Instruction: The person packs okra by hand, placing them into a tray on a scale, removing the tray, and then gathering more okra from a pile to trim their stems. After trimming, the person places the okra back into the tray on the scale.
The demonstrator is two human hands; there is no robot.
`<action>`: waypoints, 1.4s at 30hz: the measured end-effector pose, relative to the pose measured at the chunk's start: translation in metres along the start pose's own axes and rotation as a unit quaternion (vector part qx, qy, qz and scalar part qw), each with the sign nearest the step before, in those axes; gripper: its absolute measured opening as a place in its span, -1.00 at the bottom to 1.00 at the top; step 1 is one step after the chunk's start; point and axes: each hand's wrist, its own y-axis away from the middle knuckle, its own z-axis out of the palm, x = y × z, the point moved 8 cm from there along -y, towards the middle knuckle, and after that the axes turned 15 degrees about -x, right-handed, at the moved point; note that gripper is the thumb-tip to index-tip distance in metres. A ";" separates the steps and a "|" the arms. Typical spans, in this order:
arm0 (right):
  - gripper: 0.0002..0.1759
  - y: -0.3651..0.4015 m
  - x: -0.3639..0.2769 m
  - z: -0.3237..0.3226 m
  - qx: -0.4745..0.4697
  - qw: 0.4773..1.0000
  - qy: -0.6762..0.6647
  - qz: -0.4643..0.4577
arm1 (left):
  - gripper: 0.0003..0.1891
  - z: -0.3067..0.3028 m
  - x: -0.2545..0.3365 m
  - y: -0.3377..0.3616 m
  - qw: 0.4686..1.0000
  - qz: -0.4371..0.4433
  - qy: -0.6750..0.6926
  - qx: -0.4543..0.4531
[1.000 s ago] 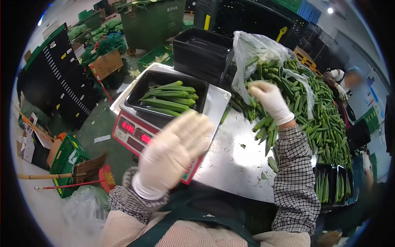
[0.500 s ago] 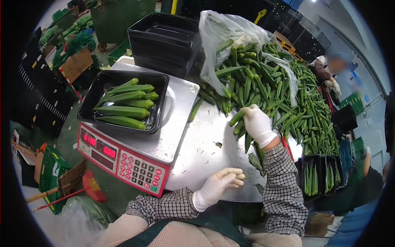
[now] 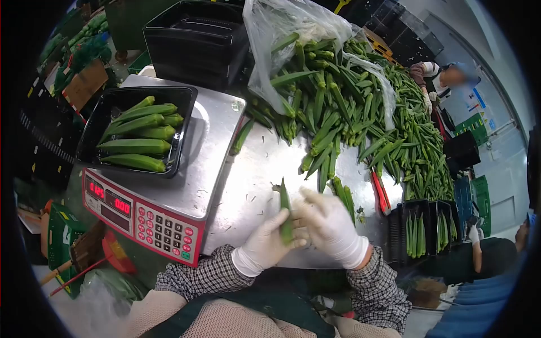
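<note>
Right now your left hand (image 3: 262, 243) is closed on one pod (image 3: 285, 208), pinching its lower part between thumb and fingers. The pod stands out from the grip with its tip pointing away from you, its thick end down by your fingertips. Your right hand (image 3: 338, 239) is just beside it, on the side away from the scale (image 3: 224, 135); its fingers are blurred, so you cannot tell whether they touch the pod or hold anything.

The pod is to the right of the scale, apart from it, and your left hand is the nearer of the two to the scale. On the scale's plate sits a black tray (image 3: 181, 134), beyond your left hand and off to its left. The pods inside (image 3: 135, 146) lie mostly sideways, thick ends toward your hands, tips away, so the held pod's long axis runs across theirs.

Past your hands, right of the scale, a few loose pods (image 3: 345, 197) lie near your right hand, with the big heap (image 3: 344, 107) behind them. A red-handled tool (image 3: 381, 194) rests on the metal table (image 3: 256, 169) farther right of the scale. Farther right again from the scale stand two trays (image 3: 417, 217) (image 3: 445, 211) of pods.
</note>
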 end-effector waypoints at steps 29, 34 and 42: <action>-0.78 -0.017 0.099 0.002 0.049 0.986 0.048 0.151 | -0.68 -0.008 -0.004 -0.007 0.988 -0.023 -0.133 0.078; -0.76 -0.039 0.133 0.020 -0.067 0.962 0.205 0.166 | -0.69 -0.011 0.001 -0.005 0.987 -0.009 -0.142 0.077; -0.81 0.047 0.108 0.022 0.033 0.796 -0.490 0.354 | -0.51 0.002 -0.001 -0.010 0.987 0.002 -0.148 0.069</action>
